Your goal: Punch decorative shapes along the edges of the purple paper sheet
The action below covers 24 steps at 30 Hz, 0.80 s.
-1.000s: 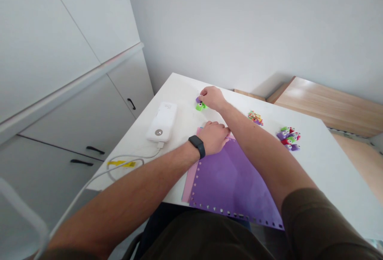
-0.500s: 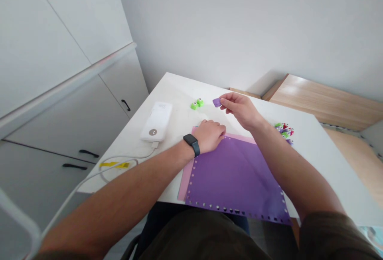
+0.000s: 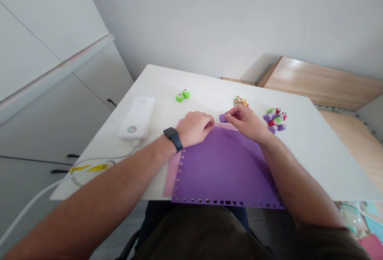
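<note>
A purple sheet (image 3: 224, 164), with a row of small cut-out holes along its edges, lies over a pink sheet (image 3: 171, 176) at the table's front. My left hand (image 3: 197, 128), a dark watch on its wrist, rests at the far edge of the purple sheet, fingers closed on that edge. Just to the right and above the sheets, my right hand (image 3: 243, 122) pinches a small purple piece (image 3: 223, 118) between thumb and fingers. Its far side faces away, so its details are hidden. Two green pieces with googly eyes (image 3: 183, 95) stand farther back.
A cluster of red, green and purple googly-eyed pieces (image 3: 275, 119) sits at the right. Behind my right hand is a heap of tiny coloured bits (image 3: 241, 101). A white power bank (image 3: 137, 118) with a cable (image 3: 119, 157) and a yellow strip (image 3: 89, 167) lie left.
My right hand has come down and nearer the sheet's far edge with the purple piece. The view has shifted, and the heap of coloured bits now shows. My left hand stays on the sheet.
</note>
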Available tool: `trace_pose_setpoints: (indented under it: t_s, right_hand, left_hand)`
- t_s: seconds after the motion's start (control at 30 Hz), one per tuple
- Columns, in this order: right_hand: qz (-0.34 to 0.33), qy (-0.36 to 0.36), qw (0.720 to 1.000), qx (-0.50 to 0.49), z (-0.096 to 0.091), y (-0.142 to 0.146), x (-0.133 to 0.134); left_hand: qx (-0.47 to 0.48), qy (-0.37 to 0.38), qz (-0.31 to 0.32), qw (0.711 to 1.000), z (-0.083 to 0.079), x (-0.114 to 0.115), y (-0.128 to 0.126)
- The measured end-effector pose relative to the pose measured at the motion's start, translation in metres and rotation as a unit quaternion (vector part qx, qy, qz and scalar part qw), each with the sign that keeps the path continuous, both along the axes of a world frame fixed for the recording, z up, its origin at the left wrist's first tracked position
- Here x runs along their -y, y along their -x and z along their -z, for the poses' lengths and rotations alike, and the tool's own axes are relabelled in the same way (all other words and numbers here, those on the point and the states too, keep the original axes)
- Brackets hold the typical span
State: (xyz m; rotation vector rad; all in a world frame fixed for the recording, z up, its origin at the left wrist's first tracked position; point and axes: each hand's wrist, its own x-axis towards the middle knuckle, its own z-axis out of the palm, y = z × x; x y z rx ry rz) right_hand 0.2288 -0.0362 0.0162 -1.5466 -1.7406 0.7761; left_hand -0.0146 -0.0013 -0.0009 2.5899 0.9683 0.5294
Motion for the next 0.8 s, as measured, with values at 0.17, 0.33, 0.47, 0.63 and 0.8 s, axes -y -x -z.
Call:
trace_pose_setpoints:
  t_s: [0.17, 0.33, 0.47, 0.63, 0.8]
  right_hand:
    - [0.009, -0.016, 0.999, 0.034, 0.009, -0.006, 0.006]
    - [-0.006, -0.011, 0.998, 0.067, 0.009, -0.01, 0.007]
    - [0.002, 0.001, 0.996, 0.088, 0.01, -0.009, 0.009]
    - [-0.011, -0.013, 0.99, 0.141, 0.008, -0.004, 0.014]
    - [-0.039, -0.052, 0.973, 0.22, -0.002, -0.001, 0.017]
  left_hand:
    - [0.006, -0.003, 0.01, 1.0, -0.003, 0.0, 0.001]
    - [0.006, -0.011, 0.013, 1.0, -0.002, -0.001, 0.003]
    - [0.003, -0.007, 0.013, 1.0, -0.002, -0.001, 0.002]
    - [0.002, 0.003, 0.009, 1.0, -0.004, -0.001, 0.002]
    - [0.001, 0.013, 0.007, 1.0, -0.004, 0.0, 0.003]
